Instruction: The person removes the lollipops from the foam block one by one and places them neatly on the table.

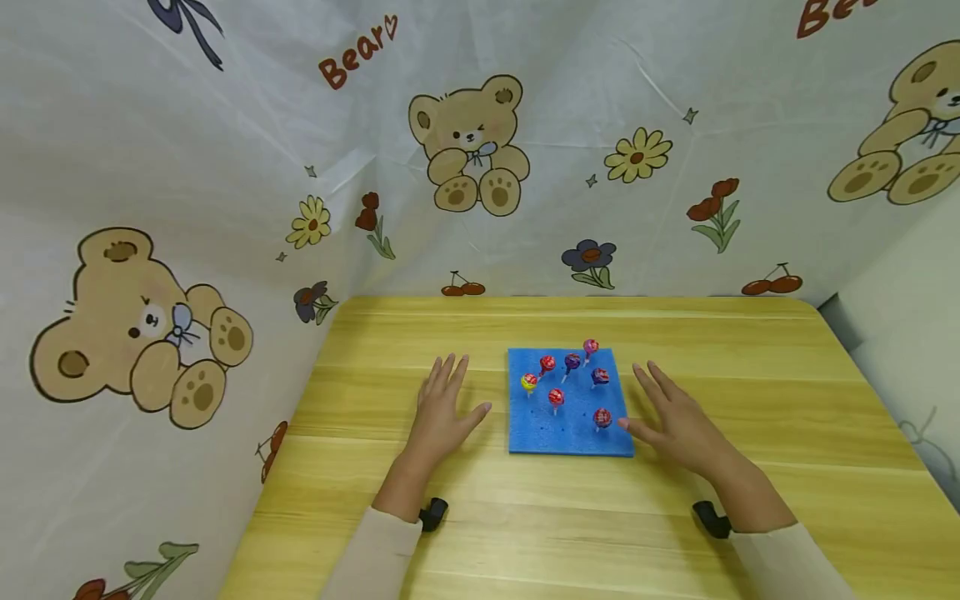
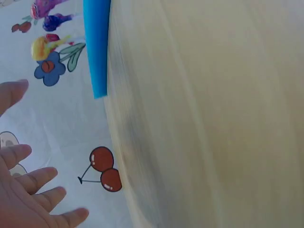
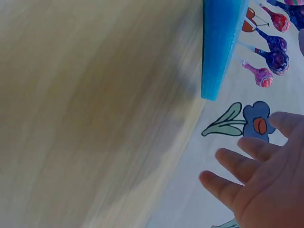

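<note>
A blue foam board (image 1: 570, 437) lies on the table with several wrapped lollipops standing in it by their sticks. Among them are a yellow lollipop (image 1: 529, 382), a red one (image 1: 556, 397) and a purple one (image 1: 572, 362). Left of the board, my left hand (image 1: 442, 417) hovers with fingers spread and nothing held. On the other side my right hand (image 1: 678, 429) has its fingers extended, its thumb tip close to the lollipop (image 1: 602, 417) at the board's near right corner. Both palms face the board.
The wooden table (image 1: 555, 533) stretches around the board on all sides. A white cloth (image 1: 525, 250) printed with bears and flowers hangs behind it and along the left side. Each wrist carries a black camera mount (image 1: 433, 514).
</note>
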`<control>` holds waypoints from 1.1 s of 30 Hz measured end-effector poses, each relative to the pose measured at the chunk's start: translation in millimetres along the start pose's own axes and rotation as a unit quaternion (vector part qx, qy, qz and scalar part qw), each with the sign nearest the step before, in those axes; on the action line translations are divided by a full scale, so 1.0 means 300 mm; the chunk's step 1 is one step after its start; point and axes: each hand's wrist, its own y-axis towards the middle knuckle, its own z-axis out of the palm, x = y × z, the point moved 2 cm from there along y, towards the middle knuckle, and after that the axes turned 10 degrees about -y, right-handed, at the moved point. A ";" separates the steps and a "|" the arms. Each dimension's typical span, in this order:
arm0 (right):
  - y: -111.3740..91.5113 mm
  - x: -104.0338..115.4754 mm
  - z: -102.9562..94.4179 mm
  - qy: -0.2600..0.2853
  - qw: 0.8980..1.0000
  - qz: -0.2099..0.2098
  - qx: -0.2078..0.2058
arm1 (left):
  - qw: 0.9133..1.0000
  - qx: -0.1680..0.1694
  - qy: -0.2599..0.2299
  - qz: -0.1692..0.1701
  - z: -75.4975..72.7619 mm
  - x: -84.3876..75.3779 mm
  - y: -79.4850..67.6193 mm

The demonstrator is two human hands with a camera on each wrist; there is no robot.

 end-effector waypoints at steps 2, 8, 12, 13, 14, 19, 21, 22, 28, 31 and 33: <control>-0.002 0.001 0.004 0.006 1.000 -0.002 0.013 | 1.000 0.004 -0.028 0.000 0.012 -0.010 0.005; -0.010 0.001 0.023 0.018 0.999 -0.007 0.045 | 0.996 0.009 -0.089 0.004 0.045 -0.042 0.026; -0.014 -0.002 0.041 0.024 0.998 -0.013 0.058 | 0.995 0.010 -0.102 0.016 0.068 -0.067 0.045; -0.015 -0.003 0.046 0.025 0.998 -0.016 0.060 | 0.994 0.011 -0.102 0.020 0.074 -0.074 0.050; -0.016 -0.003 0.050 0.025 0.998 -0.019 0.059 | 0.994 0.013 -0.104 0.022 0.079 -0.081 0.054; -0.019 -0.003 0.070 0.010 0.998 -0.036 0.056 | 0.993 0.021 -0.112 0.030 0.101 -0.114 0.069; -0.020 -0.002 0.075 0.002 0.998 -0.041 0.054 | 0.992 0.023 -0.118 0.031 0.109 -0.122 0.072; -0.020 -0.001 0.077 0.000 0.998 -0.040 0.054 | 0.992 0.023 -0.122 0.031 0.114 -0.125 0.075; -0.022 0.004 0.084 -0.020 0.997 -0.048 0.052 | 0.990 0.021 -0.132 0.039 0.143 -0.132 0.086; -0.024 0.005 0.088 -0.027 0.997 -0.048 0.052 | 0.990 0.020 -0.134 0.042 0.151 -0.136 0.089; -0.026 0.005 0.089 -0.030 0.997 -0.047 0.051 | 0.990 0.019 -0.134 0.043 0.156 -0.140 0.092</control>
